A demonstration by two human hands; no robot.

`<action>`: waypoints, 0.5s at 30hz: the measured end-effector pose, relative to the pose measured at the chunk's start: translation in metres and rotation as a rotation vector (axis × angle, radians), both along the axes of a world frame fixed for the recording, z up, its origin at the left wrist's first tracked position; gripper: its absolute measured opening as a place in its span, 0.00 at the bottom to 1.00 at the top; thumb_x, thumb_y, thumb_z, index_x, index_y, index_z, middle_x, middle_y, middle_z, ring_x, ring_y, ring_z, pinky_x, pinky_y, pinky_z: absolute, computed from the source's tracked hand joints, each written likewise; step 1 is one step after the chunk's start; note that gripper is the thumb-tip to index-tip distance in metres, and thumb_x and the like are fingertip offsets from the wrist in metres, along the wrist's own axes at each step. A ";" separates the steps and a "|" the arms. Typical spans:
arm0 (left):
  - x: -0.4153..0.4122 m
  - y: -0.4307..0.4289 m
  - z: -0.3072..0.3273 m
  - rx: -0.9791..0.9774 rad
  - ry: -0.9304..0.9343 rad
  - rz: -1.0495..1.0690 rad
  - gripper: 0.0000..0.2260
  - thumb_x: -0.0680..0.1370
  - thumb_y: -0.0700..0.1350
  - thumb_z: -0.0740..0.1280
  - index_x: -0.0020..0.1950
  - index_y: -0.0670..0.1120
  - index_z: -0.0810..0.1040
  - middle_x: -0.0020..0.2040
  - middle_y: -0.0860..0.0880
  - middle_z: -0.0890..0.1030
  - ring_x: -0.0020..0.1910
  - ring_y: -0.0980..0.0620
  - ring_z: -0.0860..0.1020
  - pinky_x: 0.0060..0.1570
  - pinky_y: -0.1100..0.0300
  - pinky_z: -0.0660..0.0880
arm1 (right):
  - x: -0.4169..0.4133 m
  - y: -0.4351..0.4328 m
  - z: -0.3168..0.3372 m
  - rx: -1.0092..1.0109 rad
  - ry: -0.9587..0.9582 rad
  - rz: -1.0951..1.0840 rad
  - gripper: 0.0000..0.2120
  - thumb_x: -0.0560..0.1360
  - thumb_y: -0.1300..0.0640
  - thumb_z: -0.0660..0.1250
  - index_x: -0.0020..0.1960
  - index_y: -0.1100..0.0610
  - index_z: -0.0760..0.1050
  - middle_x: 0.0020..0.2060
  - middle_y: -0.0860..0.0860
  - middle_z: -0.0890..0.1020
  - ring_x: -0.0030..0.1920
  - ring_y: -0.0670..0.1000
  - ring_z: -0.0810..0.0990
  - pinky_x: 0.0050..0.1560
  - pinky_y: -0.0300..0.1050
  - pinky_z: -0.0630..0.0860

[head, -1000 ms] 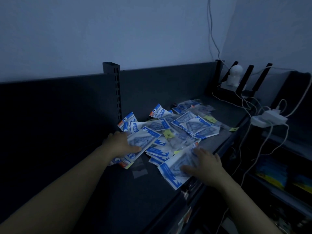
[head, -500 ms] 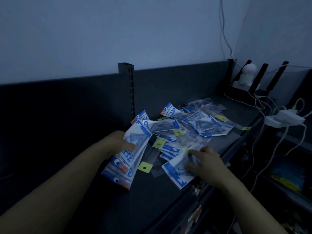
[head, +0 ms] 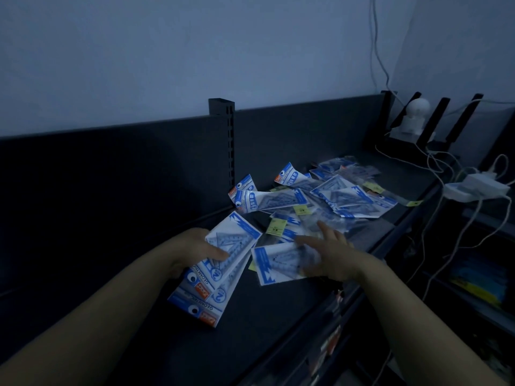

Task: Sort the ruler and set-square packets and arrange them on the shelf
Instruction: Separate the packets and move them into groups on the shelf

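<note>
A small stack of packets [head: 223, 263] is clamped in the left hand [head: 192, 252], with the thumb laid across the top one, the fingers hidden beneath and the stack fanning down past the wrist. Just right of that grip, a single packet [head: 278, 263] lies flat on the shelf [head: 278, 316] under the right hand [head: 331, 252], whose fingers are straight, spread and blurred. Beyond both hands sprawls the loose pile [head: 334, 196].

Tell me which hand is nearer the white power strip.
Right. The right hand lies on a packet left of the power strip; the left hand, holding a packet stack, is further left.
</note>
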State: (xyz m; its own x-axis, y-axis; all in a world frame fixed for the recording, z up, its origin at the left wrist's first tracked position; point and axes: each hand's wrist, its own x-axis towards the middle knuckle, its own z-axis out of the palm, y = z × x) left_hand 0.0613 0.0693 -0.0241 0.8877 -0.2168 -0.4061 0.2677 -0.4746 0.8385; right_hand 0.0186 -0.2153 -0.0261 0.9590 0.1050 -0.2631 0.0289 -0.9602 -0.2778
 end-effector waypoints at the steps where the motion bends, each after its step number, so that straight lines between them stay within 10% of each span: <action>1: -0.003 0.002 -0.001 -0.014 -0.011 0.017 0.08 0.73 0.36 0.72 0.52 0.38 0.81 0.44 0.38 0.85 0.41 0.41 0.84 0.41 0.52 0.80 | 0.002 0.004 0.001 0.007 0.000 -0.014 0.32 0.71 0.39 0.69 0.71 0.35 0.59 0.77 0.50 0.37 0.76 0.58 0.38 0.73 0.59 0.47; 7: -0.021 0.021 -0.002 -0.078 -0.054 0.120 0.06 0.75 0.35 0.70 0.50 0.42 0.81 0.44 0.39 0.84 0.38 0.44 0.83 0.36 0.56 0.78 | 0.005 0.032 -0.004 0.088 -0.055 -0.075 0.23 0.66 0.40 0.74 0.57 0.44 0.71 0.77 0.51 0.41 0.76 0.58 0.44 0.72 0.56 0.54; 15: -0.051 0.059 -0.007 -0.152 -0.052 0.226 0.06 0.75 0.36 0.69 0.52 0.40 0.80 0.46 0.39 0.84 0.45 0.40 0.83 0.46 0.49 0.80 | -0.006 0.086 -0.003 0.143 -0.365 -0.131 0.19 0.66 0.46 0.75 0.54 0.49 0.77 0.70 0.51 0.58 0.56 0.53 0.78 0.50 0.46 0.75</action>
